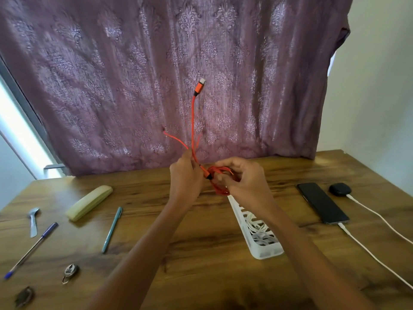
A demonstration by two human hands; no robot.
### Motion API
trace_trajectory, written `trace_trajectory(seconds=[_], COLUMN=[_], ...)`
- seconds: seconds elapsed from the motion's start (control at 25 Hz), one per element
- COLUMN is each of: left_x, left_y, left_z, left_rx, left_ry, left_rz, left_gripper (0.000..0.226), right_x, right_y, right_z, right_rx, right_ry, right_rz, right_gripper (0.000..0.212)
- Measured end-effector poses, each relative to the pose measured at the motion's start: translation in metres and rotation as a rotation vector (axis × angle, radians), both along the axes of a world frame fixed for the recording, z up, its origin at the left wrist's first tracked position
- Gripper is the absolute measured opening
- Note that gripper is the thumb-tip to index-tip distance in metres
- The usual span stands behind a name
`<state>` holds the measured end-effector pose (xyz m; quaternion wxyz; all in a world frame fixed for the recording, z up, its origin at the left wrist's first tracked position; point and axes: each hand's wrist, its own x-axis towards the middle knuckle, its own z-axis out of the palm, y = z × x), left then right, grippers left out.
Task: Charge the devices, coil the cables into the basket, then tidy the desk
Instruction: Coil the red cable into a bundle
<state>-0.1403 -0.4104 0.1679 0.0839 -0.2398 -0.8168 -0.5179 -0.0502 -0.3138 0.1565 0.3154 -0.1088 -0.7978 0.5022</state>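
Observation:
An orange multi-head cable (pixel 193 121) is held above the desk. My right hand (pixel 243 177) grips its coiled loops. My left hand (pixel 185 175) pinches the cable just beside the coil, where the short connector ends fan upward. Below my right hand sits a white slotted basket (pixel 264 253) with coiled white cables inside. To the right lie a black phone (pixel 321 202) and a black earbuds case (pixel 339 189), each with a white cable (pixel 368 251) plugged into it.
On the wooden desk (pixel 201 253) at left lie a pale green case (pixel 89 202), a spoon (pixel 33 220), a blue pen (pixel 31 249), a teal pen (pixel 111 229) and two small objects (pixel 70 271) near the front edge. A purple curtain (pixel 156 74) hangs behind.

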Motion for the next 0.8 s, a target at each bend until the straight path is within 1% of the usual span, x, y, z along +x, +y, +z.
trace_trajectory(seconds=[0.08,0.12,0.16,0.24,0.28,0.36,0.4,0.44,0.52,0.6,0.64,0.72,0.8], left_x=[0.003,0.003,0.001,-0.004,-0.005,-0.005,-0.005,-0.005,-0.013,-0.021,-0.023,-0.021,-0.020], left_y=[-0.002,-0.002,-0.003,-0.003,-0.004,-0.004,-0.005,-0.005,-0.004,-0.006,-0.007,-0.009,-0.009], left_z=[0.006,0.008,0.008,0.007,0.007,0.006,0.006,0.008,0.009,0.011,0.012,0.015,0.014], left_rx=[0.066,0.098,0.103,0.055,0.041,0.079,0.112,0.141,0.184,0.142,0.107,0.044,-0.071], left_ry=[-0.141,-0.179,-0.171,-0.097,-0.081,-0.117,-0.155,-0.222,-0.429,-0.577,-0.606,-0.603,-0.542], left_rz=[-0.053,-0.069,-0.084,-0.101,-0.097,-0.101,-0.107,-0.113,-0.159,-0.190,-0.200,-0.247,-0.328], left_gripper=[0.025,0.028,0.031,0.032,0.029,0.016,0.012,0.014,0.018,0.025,0.026,0.026,0.026], right_x=[0.001,0.002,0.002,0.002,0.002,0.003,0.004,0.005,0.004,0.004,0.004,0.004,0.002], right_y=[0.002,0.002,0.002,0.002,0.002,0.001,0.002,0.004,0.007,0.010,0.012,0.015,0.016], right_z=[0.001,0.001,0.000,0.001,0.002,0.002,0.001,0.001,0.000,0.000,0.001,0.002,0.003], right_rx=[-0.012,-0.020,-0.026,-0.010,0.001,0.008,0.011,0.015,0.008,0.002,0.010,0.045,0.089], right_ry=[-0.027,-0.036,-0.040,-0.056,-0.067,-0.073,-0.071,-0.067,-0.055,-0.061,-0.066,-0.066,-0.070], right_rz=[0.039,0.051,0.054,0.054,0.063,0.088,0.098,0.106,0.120,0.131,0.132,0.125,0.150], right_gripper=[0.021,0.021,0.022,0.024,0.026,0.030,0.031,0.032,0.029,0.027,0.027,0.028,0.029])
